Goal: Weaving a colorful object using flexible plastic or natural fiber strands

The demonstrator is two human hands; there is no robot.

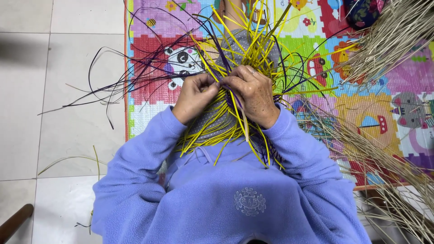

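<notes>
A woven piece of yellow strips (pixel 244 49) and dark purple strips (pixel 135 77) lies on my lap over grey dotted trousers (pixel 239 43). My left hand (pixel 194 96) pinches strands at the centre of the weave with its fingers closed. Beside it and touching it, my right hand (pixel 253 92), with a ring on one finger, grips yellow and purple strands. Loose ends fan out upward and to the left. Lavender fleece sleeves (pixel 135 153) cover both of my arms.
A colourful foam play mat (pixel 375 108) with cartoon animals lies under my legs. Bundles of pale dry straw (pixel 389 36) spread at the upper right and straw (pixel 389 180) at the lower right. White floor tiles (pixel 58 113) are at the left, and a dark wooden handle (pixel 13 223) at the bottom left.
</notes>
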